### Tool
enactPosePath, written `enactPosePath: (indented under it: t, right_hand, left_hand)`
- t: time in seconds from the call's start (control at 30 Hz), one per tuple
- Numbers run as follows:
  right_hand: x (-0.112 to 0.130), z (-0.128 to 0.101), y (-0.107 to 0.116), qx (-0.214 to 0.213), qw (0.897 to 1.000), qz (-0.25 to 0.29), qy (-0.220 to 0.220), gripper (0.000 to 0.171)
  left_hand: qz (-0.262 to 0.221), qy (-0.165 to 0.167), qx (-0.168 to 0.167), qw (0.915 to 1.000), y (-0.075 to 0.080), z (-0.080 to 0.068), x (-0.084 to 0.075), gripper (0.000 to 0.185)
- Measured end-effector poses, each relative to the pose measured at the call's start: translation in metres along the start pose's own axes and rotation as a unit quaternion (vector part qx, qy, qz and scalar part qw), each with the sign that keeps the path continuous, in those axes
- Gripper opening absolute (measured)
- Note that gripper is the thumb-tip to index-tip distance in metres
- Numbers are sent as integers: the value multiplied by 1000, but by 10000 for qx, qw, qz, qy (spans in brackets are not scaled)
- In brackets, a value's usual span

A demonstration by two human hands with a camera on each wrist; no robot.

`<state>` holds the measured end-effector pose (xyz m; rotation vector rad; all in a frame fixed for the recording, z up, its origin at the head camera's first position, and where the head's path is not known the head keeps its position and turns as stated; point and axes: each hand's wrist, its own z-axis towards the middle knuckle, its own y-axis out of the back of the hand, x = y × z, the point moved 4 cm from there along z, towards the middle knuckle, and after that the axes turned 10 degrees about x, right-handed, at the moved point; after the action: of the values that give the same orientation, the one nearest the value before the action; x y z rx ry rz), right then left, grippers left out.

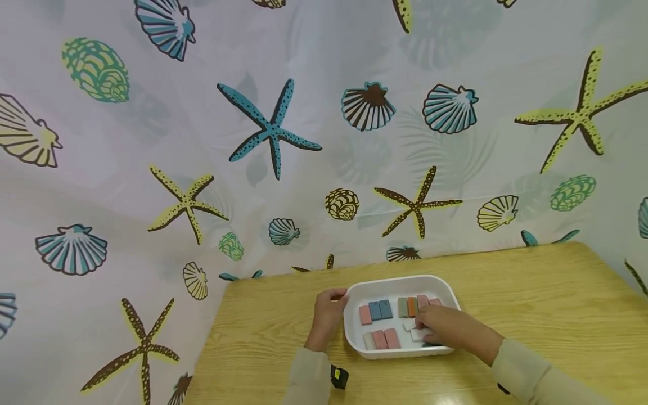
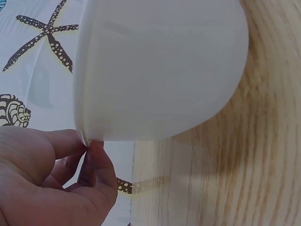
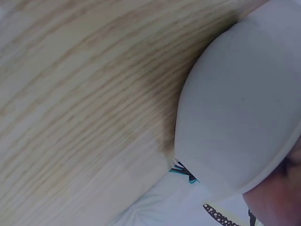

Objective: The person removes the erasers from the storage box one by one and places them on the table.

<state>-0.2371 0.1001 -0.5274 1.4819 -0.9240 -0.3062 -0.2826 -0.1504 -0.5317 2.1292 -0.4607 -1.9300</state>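
Note:
A white plastic tray [image 1: 400, 353] with rounded corners holds several small rectangular blocks. At its left rim my left hand [image 1: 328, 315] pinches the edge between thumb and finger, as the left wrist view confirms at the tray wall [image 2: 160, 70]. My right hand [image 1: 453, 327] reaches over the right side, fingertips down among the blocks. White blocks [image 1: 418, 335] lie by these fingertips, and a dark block [image 1: 430, 345] shows partly below them. Whether the fingers grip a block is hidden. The right wrist view shows mostly the tray's outer wall [image 3: 235, 108].
Inside the tray stand blue blocks [image 1: 380, 310], an orange block [image 1: 412, 307], a grey-green block [image 1: 402, 307] and pink blocks [image 1: 392, 338]. The wooden table [image 1: 273, 320] meets a shell-and-starfish patterned cloth [image 1: 314, 140] behind. A small black object [image 1: 339, 377] is beside the left sleeve.

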Motion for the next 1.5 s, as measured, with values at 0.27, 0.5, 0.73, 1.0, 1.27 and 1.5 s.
enactPosePath:
  t: [0.27,0.5,0.73,1.0,1.27,1.5]
  right_hand:
    - [-8,-2,3,-112,9975,697,-65,15]
    - [-14,-3,11,-813,9825,1594,518,11]
    - [-28,-2,22,-1238,9365,3273,209,21]
    - [-40,-7,22,-1112,8467,5169,-596,46]
    - [-30,-10,17,-1132,7099,6946,267,38]
    - [-11,-19,19,-944,5836,7960,1300,30]
  left_hand:
    - [13,-69,-61,10000,-1,-1,-8,16]
    - [-24,-18,-31,10000,-2,1,-9,15]
    - [28,1,-60,10000,-2,2,-10,15]
    - [289,32,-145,9995,-4,1,-8,14]
    - [283,1,-161,9995,-4,1,-9,13]
    - [362,-23,-165,9992,-3,-1,-9,14]
